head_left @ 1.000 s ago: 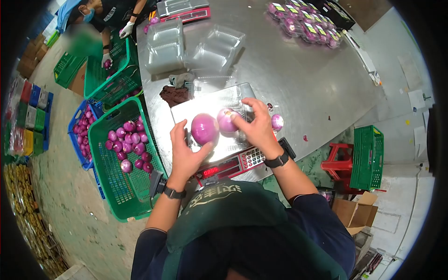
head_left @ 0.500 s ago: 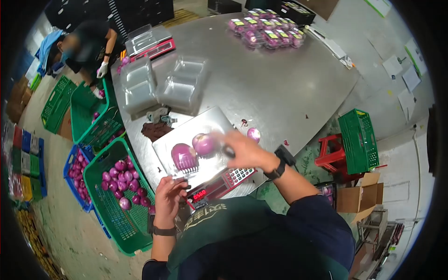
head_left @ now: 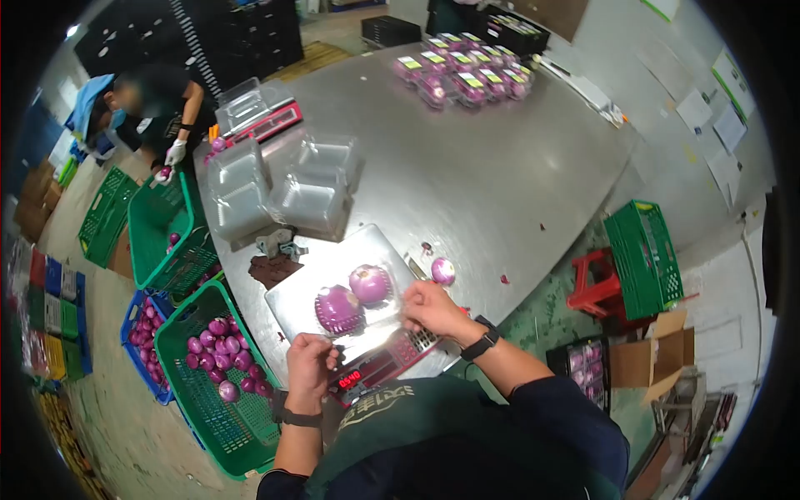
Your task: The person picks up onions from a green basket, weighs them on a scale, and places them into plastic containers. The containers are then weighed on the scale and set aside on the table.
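Observation:
Two peeled purple onions, one on the left (head_left: 338,309) and one on the right (head_left: 369,284), sit in a clear plastic container on the steel pan (head_left: 287,293) of a digital scale. Red digits glow on the scale's display (head_left: 349,379). My left hand (head_left: 310,364) is at the container's near left side, fingers curled together. At its right side is my right hand (head_left: 433,309), with thumb and fingers pinched close to the clear plastic. What either hand grips is too transparent to make out. A single onion (head_left: 442,271) rests on the table beyond my right hand.
Stacked clear containers (head_left: 310,198) and a second scale (head_left: 265,125) stand on the steel table (head_left: 467,167). Packed onions (head_left: 471,83) lie at the far end. A green crate (head_left: 218,421) of onions is at my left. A co-worker (head_left: 158,104) bends over another crate (head_left: 158,250).
My right hand has moved from beside the right onion to the container's right edge. My left hand has closed more. The co-worker's gloved hand now holds an onion above the crate.

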Motion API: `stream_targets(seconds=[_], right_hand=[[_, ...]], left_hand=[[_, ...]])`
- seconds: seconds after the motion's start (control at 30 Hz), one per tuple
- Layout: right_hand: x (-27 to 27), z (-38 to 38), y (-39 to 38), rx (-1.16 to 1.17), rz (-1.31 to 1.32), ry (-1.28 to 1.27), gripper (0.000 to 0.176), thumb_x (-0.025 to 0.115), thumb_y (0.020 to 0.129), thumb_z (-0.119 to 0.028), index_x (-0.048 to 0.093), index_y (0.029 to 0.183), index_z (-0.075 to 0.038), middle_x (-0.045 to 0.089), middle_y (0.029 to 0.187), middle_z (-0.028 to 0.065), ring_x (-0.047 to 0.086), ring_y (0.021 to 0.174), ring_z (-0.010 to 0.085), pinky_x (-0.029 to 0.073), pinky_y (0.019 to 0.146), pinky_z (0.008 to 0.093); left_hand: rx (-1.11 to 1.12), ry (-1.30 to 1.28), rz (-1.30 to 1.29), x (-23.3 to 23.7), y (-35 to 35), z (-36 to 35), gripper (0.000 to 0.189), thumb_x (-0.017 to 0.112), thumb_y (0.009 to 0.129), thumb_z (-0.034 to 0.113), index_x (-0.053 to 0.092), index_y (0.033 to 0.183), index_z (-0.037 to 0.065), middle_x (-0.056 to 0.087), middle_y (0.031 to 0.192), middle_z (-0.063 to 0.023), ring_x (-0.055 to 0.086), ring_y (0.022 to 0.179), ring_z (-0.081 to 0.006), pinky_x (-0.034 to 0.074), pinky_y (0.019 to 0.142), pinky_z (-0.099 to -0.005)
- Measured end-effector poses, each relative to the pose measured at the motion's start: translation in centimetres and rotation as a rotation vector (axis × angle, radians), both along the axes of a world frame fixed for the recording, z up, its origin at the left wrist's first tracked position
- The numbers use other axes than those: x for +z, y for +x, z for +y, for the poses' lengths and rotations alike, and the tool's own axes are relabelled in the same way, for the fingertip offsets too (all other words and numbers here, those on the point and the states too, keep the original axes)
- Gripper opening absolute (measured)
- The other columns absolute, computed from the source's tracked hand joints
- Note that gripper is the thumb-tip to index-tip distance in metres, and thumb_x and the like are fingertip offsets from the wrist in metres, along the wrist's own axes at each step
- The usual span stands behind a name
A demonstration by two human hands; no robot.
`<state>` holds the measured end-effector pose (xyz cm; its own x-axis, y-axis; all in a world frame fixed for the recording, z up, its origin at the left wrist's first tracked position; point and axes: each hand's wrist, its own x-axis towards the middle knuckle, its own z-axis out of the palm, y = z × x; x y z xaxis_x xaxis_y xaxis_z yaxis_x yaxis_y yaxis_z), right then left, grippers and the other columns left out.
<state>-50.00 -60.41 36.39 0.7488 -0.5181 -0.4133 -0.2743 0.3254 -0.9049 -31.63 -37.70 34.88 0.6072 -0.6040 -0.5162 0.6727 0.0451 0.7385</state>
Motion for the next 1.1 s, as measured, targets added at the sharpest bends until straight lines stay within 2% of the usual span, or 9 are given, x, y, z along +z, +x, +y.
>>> stream_targets(seconds=[0.3, 0.33, 0.43, 0.6, 0.8, 0.87, 0.93, 1.07, 1.1], right_hand=[[0.9, -7.9, -1.5, 0.145, 0.122, -0.062, 0.052, 0.074, 0.095, -0.018, 0.05, 0.135, 0.005, 0.068, 0.093, 0.0041, 0.065, 0.077, 0.0113, 0.05, 0.056, 0.026], [-0.4, -9.0, -1.4, 0.144, 0.078, -0.072, 0.077, 0.079, 0.089, -0.036, 0.047, 0.145, 0.006, 0.069, 0.112, 0.0146, 0.065, 0.081, 0.0152, 0.05, 0.058, 0.0282], [1.3, -10.4, 0.0, 0.167, 0.212, -0.111, 0.081, 0.078, 0.09, -0.04, 0.044, 0.149, 0.003, 0.065, 0.124, 0.019, 0.065, 0.096, 0.0203, 0.054, 0.067, 0.0322], [2.0, -11.7, 2.0, 0.236, -0.171, 0.062, 0.057, 0.067, 0.097, -0.024, 0.048, 0.146, 0.0, 0.063, 0.132, 0.015, 0.062, 0.117, 0.0218, 0.053, 0.097, 0.0336], [-2.5, -17.0, 2.3, -0.062, -0.226, 0.413, 0.04, 0.061, 0.097, -0.019, 0.06, 0.134, -0.003, 0.065, 0.126, 0.0106, 0.063, 0.117, 0.0214, 0.054, 0.099, 0.0403], [-0.4, -18.5, 3.3, -0.164, -0.256, 0.472, 0.034, 0.059, 0.098, -0.022, 0.065, 0.127, -0.005, 0.065, 0.123, 0.0086, 0.063, 0.116, 0.0235, 0.053, 0.101, 0.0399], [-1.0, -21.3, 5.7, -0.315, -0.174, 0.359, 0.046, 0.051, 0.1, -0.04, 0.061, 0.136, -0.014, 0.063, 0.114, 0.0049, 0.065, 0.075, 0.0143, 0.051, 0.046, 0.0288], [-4.0, -31.0, 12.0, -0.417, -0.29, 0.238, 0.067, 0.057, 0.099, -0.056, 0.044, 0.149, -0.013, 0.059, 0.119, 0.0084, 0.068, 0.067, 0.0203, 0.061, 0.057, 0.0337], [-4.7, -33.0, 13.9, -0.387, -0.404, 0.295, 0.073, 0.061, 0.095, -0.062, 0.045, 0.148, -0.014, 0.047, 0.152, 0.0173, 0.077, 0.087, 0.0282, 0.064, 0.063, 0.0317]], left_hand=[[-0.021, 0.035, -0.065, 2.3, -0.7, -4.9, 0.014, 0.061, 0.09, -0.002, 0.051, 0.097, 0.005, 0.06, 0.071, -0.012, 0.054, 0.052, -0.0175, 0.051, 0.049, -0.0342], [-0.003, 0.041, -0.062, 2.5, -0.9, -5.6, 0.014, 0.06, 0.09, -0.002, 0.051, 0.097, 0.005, 0.06, 0.071, -0.0118, 0.054, 0.052, -0.0174, 0.051, 0.05, -0.0345], [-0.037, 0.063, -0.098, 2.4, -1.1, -7.6, 0.013, 0.057, 0.09, -0.002, 0.05, 0.097, 0.005, 0.058, 0.072, -0.0108, 0.053, 0.054, -0.0171, 0.051, 0.052, -0.0338], [-0.118, 0.076, -0.143, 3.6, -1.8, -11.0, 0.014, 0.061, 0.093, 0.002, 0.051, 0.104, 0.002, 0.06, 0.077, -0.0105, 0.056, 0.059, -0.0172, 0.052, 0.057, -0.0307], [-0.111, -0.021, -0.111, 0.3, -1.1, -10.0, 0.034, 0.069, 0.095, 0.009, 0.053, 0.122, -0.002, 0.066, 0.089, -0.0145, 0.058, 0.064, -0.0181, 0.055, 0.057, -0.0345], [-0.059, 0.057, -0.129, 3.7, -1.0, -8.1, 0.032, 0.07, 0.094, 0.009, 0.055, 0.12, -0.002, 0.066, 0.089, -0.0134, 0.058, 0.065, -0.017, 0.055, 0.057, -0.034], [0.067, 0.134, -0.16, 3.9, -0.2, -5.4, 0.027, 0.071, 0.093, 0.008, 0.058, 0.116, 0.0, 0.067, 0.088, -0.0109, 0.057, 0.066, -0.0144, 0.055, 0.057, -0.0329], [0.333, 0.155, -0.222, 2.1, 1.7, 1.3, 0.021, 0.071, 0.093, 0.008, 0.062, 0.111, 0.004, 0.067, 0.086, -0.0083, 0.061, 0.067, -0.0142, 0.055, 0.055, -0.0309], [0.395, 0.183, -0.233, 1.9, 2.1, 2.7, 0.022, 0.072, 0.093, 0.01, 0.061, 0.112, 0.005, 0.067, 0.086, -0.0078, 0.065, 0.069, -0.0159, 0.055, 0.055, -0.0308]])
